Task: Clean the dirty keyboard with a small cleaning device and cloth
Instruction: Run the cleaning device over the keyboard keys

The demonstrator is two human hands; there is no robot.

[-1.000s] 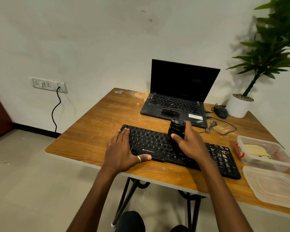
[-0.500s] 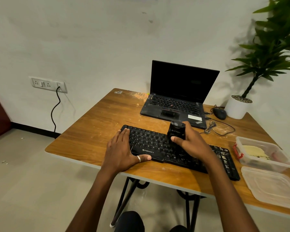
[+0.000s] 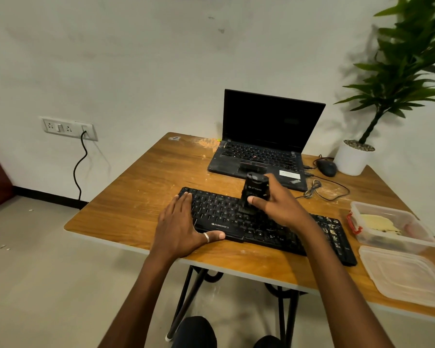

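Observation:
A black keyboard (image 3: 226, 217) lies across the front of the wooden table (image 3: 141, 194), with pale crumbs on its right end. My left hand (image 3: 178, 227) rests flat on the keyboard's left end, fingers straight, thumb along the front edge. My right hand (image 3: 279, 207) grips a small black cleaning device (image 3: 255, 190) that stands upright with its lower end on the middle keys. A clear plastic box (image 3: 392, 228) at the right holds a yellowish cloth (image 3: 378, 222).
An open black laptop (image 3: 261, 141) stands behind the keyboard. A black mouse (image 3: 326, 167) with a coiled cable and a white plant pot (image 3: 352, 156) sit at the back right. The box's lid (image 3: 407, 275) lies at the front right. Orange dust marks the table's far edge.
My right hand has slid the cleaning device a little to the left along the keys. My left hand has stayed in place.

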